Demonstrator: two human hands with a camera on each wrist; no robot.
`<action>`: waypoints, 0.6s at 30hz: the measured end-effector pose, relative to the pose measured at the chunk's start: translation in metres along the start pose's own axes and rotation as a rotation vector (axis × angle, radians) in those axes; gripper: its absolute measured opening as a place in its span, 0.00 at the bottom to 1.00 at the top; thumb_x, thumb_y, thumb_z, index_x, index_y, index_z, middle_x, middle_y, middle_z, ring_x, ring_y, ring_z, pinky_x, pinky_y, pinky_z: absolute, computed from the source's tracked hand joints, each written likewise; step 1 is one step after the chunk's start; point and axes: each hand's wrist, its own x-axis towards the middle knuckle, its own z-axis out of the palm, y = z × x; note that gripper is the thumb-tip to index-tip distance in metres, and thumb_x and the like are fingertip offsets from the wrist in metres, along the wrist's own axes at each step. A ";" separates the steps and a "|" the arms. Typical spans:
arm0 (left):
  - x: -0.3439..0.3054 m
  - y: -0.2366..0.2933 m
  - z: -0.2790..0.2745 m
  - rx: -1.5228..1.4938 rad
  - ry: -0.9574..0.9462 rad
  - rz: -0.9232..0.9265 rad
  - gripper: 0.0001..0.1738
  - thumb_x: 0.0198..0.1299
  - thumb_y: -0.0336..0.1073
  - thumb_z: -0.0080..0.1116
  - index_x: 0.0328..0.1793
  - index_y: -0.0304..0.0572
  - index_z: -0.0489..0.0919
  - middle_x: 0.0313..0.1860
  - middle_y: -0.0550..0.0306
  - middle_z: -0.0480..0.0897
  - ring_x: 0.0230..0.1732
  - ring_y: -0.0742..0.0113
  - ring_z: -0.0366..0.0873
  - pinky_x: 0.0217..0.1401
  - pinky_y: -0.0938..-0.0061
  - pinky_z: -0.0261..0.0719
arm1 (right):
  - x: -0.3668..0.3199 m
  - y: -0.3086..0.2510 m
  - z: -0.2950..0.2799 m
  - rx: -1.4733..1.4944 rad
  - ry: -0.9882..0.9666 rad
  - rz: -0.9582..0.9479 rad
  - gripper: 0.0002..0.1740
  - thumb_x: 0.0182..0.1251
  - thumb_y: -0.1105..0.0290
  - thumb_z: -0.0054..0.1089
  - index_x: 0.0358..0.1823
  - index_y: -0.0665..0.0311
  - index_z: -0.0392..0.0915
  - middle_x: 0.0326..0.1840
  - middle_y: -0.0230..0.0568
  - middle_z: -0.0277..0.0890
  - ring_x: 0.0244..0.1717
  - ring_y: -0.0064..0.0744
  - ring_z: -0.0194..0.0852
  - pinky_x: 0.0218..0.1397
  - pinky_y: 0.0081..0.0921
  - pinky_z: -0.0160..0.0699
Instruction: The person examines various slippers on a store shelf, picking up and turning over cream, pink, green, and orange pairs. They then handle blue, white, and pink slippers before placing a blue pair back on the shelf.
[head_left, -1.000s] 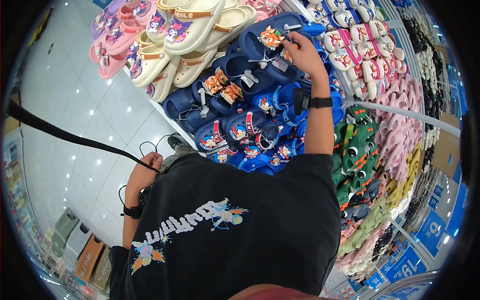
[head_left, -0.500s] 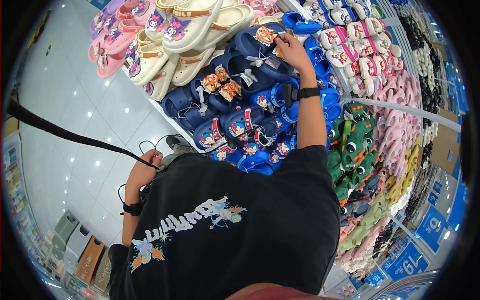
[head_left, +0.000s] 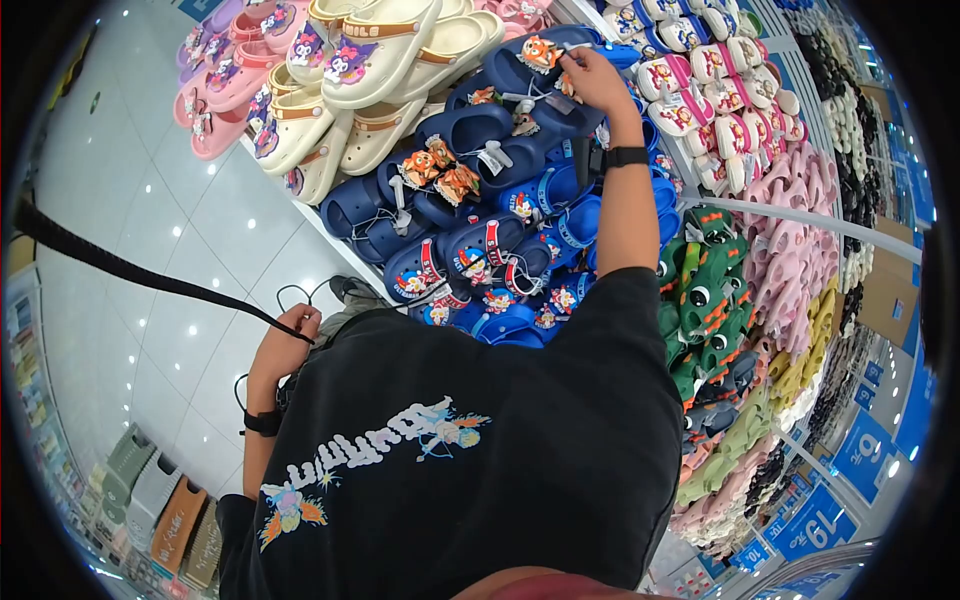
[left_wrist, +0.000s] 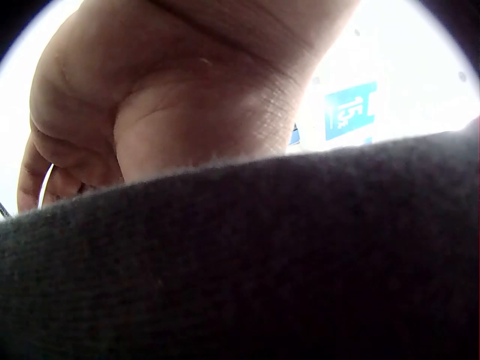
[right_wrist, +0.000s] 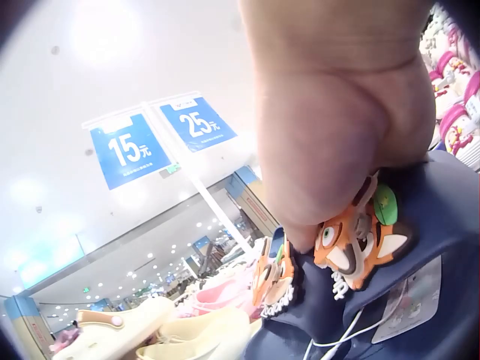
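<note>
In the head view my right hand [head_left: 600, 82] grips a pair of navy clogs [head_left: 505, 72] with orange fox charms [head_left: 541, 53], at the top of the pile. Up close in the right wrist view, the thumb lies between the two fox charms [right_wrist: 361, 244] on the navy clogs [right_wrist: 442, 217]. A white tie and a tag [right_wrist: 409, 304] hang from the pair; my other fingertips are hidden. Beside my waist my left hand [head_left: 285, 342] holds the end of a black strap [head_left: 170, 275] with curled fingers. Dark fabric covers much of the left wrist view below the left hand [left_wrist: 172, 97].
Cream clogs [head_left: 385, 60] and pink clogs [head_left: 235, 85] stand left of the navy ones. Blue clogs [head_left: 575, 225] lie under my right forearm. A white rail [head_left: 800, 215] and green dinosaur clogs [head_left: 710, 300] are to the right. Tiled floor [head_left: 170, 210] spreads at left.
My right hand first drew the navy clogs left and lower, then moved back right, tilting the pair and showing other fox-charm clogs beneath. My left hand stays put.
</note>
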 end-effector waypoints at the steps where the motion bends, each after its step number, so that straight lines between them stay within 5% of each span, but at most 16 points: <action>1: -0.001 0.003 -0.001 0.001 0.000 -0.003 0.18 0.75 0.46 0.55 0.53 0.36 0.82 0.29 0.57 0.81 0.31 0.70 0.74 0.38 0.71 0.73 | 0.007 0.003 -0.002 0.002 -0.002 0.001 0.22 0.76 0.52 0.61 0.51 0.67 0.82 0.37 0.42 0.84 0.36 0.32 0.81 0.43 0.31 0.79; 7: -0.002 0.016 -0.003 0.052 -0.040 -0.074 0.16 0.78 0.43 0.52 0.54 0.35 0.81 0.35 0.58 0.84 0.38 0.71 0.80 0.44 0.74 0.75 | 0.043 0.061 0.010 -0.117 0.060 -0.040 0.23 0.78 0.52 0.57 0.53 0.66 0.81 0.39 0.46 0.84 0.38 0.38 0.81 0.47 0.35 0.79; 8: -0.001 0.015 -0.003 0.046 -0.039 -0.064 0.16 0.78 0.42 0.52 0.54 0.35 0.81 0.35 0.58 0.84 0.38 0.71 0.80 0.43 0.75 0.75 | 0.048 0.069 0.009 -0.131 -0.010 0.088 0.29 0.75 0.46 0.54 0.61 0.62 0.82 0.57 0.56 0.85 0.60 0.54 0.83 0.65 0.41 0.78; 18: 0.006 0.015 -0.001 0.034 -0.010 -0.036 0.19 0.76 0.46 0.55 0.52 0.35 0.81 0.29 0.57 0.81 0.31 0.68 0.77 0.38 0.70 0.74 | 0.036 0.087 0.018 0.010 0.108 0.130 0.34 0.73 0.40 0.56 0.66 0.58 0.80 0.60 0.52 0.84 0.63 0.52 0.82 0.67 0.40 0.77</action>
